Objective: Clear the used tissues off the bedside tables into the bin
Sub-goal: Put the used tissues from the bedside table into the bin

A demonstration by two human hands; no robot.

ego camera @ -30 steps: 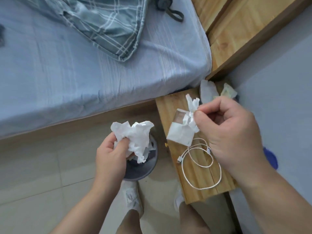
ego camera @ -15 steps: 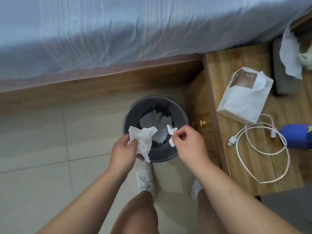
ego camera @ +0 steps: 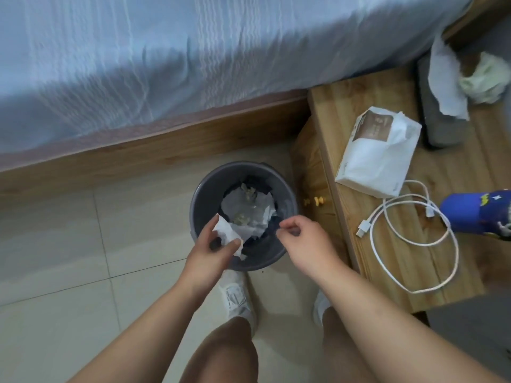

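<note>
Two hands are showing: the left hand (ego camera: pixel 211 252) and the right hand (ego camera: pixel 302 239). One bin (ego camera: pixel 206 189) is standing on the floor. One crumpled tissue (ego camera: pixel 228 234) is sitting in the left grip, and the tissues lying inside the bin are overlapping too much to count. One tabletop (ego camera: pixel 414 269) is carrying one white tissue pack (ego camera: pixel 376 158), one coiled white cable (ego camera: pixel 414 241), one grey box (ego camera: pixel 439 125), one white tissue (ego camera: pixel 445 78) draping over that box, one pale greenish wad (ego camera: pixel 485 78) and one blue object (ego camera: pixel 475 214). Two white shoes are showing below, the left shoe (ego camera: pixel 236 297) and the right shoe (ego camera: pixel 320 305). One bed (ego camera: pixel 193 51) is filling the top.
</note>
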